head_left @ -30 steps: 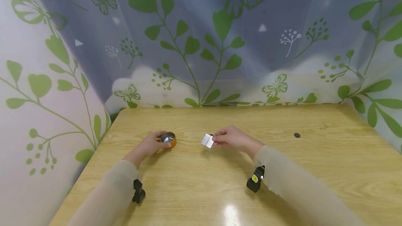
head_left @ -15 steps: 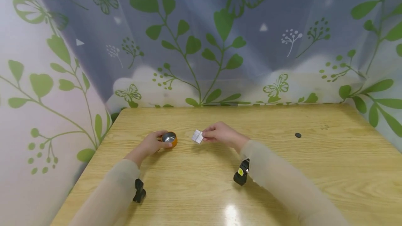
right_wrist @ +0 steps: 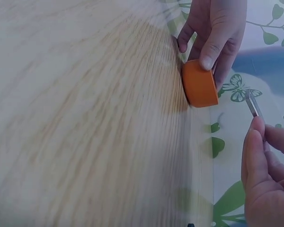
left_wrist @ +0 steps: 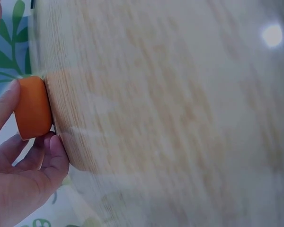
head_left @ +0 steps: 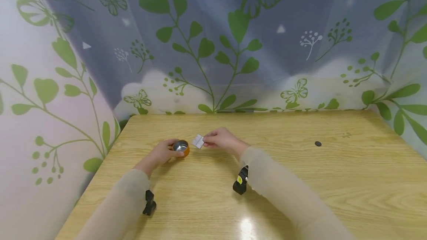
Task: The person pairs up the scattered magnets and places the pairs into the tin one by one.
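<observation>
My left hand point(head_left: 162, 152) grips a small round orange cup point(head_left: 186, 153) with a silvery metal inside, its thumb on the near side and fingers behind. The cup point(left_wrist: 34, 106) stands upright on the table, its mouth facing up. Just right of it, my right hand point(head_left: 221, 139) pinches a flat silvery square point(head_left: 198, 141) by one corner between thumb and fingers. Lines cross the square's face. In the right wrist view the square point(right_wrist: 252, 103) appears edge-on, thin, and held higher than the cup's rim.
A small dark oval disc point(head_left: 318, 143) lies on the wooden table point(head_left: 283, 188) to the right. Behind the table's back edge hangs a leaf-and-butterfly patterned cloth point(head_left: 207, 47), which also covers the left side. Black wrist cameras sit under both sleeves.
My right hand has moved left with the silvery square, bringing it close beside the orange cup. The left hand and the cup have stayed in place.
</observation>
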`<state>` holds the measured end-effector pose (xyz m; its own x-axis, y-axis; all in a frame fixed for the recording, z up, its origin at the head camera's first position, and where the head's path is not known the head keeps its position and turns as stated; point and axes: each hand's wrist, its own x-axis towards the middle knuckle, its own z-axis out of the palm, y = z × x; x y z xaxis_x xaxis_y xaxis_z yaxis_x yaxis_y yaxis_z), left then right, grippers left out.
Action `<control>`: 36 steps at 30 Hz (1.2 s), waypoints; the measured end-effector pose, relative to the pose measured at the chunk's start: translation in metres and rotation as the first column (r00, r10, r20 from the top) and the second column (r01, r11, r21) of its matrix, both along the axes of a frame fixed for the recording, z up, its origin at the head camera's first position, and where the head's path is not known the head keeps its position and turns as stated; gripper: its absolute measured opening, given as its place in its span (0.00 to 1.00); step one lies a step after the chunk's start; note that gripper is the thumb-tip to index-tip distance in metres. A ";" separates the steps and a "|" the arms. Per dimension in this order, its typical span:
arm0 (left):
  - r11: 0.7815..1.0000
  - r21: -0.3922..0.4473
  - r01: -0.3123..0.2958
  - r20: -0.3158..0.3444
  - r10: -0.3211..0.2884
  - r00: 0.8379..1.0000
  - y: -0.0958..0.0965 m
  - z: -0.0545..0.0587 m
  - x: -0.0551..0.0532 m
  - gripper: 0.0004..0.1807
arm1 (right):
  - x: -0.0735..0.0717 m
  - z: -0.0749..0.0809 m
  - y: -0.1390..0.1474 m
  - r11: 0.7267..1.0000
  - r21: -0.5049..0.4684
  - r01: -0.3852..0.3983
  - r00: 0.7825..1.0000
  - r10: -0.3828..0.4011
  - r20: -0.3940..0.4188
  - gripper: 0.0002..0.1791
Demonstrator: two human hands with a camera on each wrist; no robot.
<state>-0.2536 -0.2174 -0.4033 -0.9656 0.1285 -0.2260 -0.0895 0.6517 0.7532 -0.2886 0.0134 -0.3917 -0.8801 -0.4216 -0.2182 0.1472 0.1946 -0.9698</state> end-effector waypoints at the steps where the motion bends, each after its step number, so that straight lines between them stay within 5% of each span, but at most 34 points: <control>1: 1.000 0.004 -0.002 0.002 0.002 1.000 0.000 -0.001 0.000 0.37 | -0.001 0.000 -0.003 1.000 0.005 0.006 1.000 -0.006 0.001 0.14; 11: 1.000 -0.002 -0.005 -0.014 0.005 1.000 0.002 -0.001 -0.002 0.34 | -0.007 0.000 -0.036 0.997 -0.029 0.073 0.996 -0.075 -0.052 0.12; 21: 1.000 -0.013 -0.013 0.002 0.014 1.000 0.000 -0.003 -0.003 0.37 | -0.009 -0.007 -0.061 0.989 0.133 0.072 0.977 -0.043 -0.208 0.08; 28: 1.000 -0.007 -0.001 0.010 0.001 1.000 0.003 0.000 -0.002 0.36 | 0.000 -0.003 -0.067 0.875 0.469 0.119 0.889 0.116 -0.442 0.08; 36: 1.000 -0.019 0.004 -0.006 -0.004 1.000 0.002 0.000 -0.001 0.33 | 0.000 -0.001 -0.069 0.845 0.531 0.062 0.864 0.222 -0.453 0.07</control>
<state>-0.2545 -0.2156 -0.4029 -0.9665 0.1277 -0.2227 -0.0827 0.6664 0.7410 -0.2887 -0.0560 -0.3928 -0.8953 -0.4451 0.0183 -0.3461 0.6692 -0.6576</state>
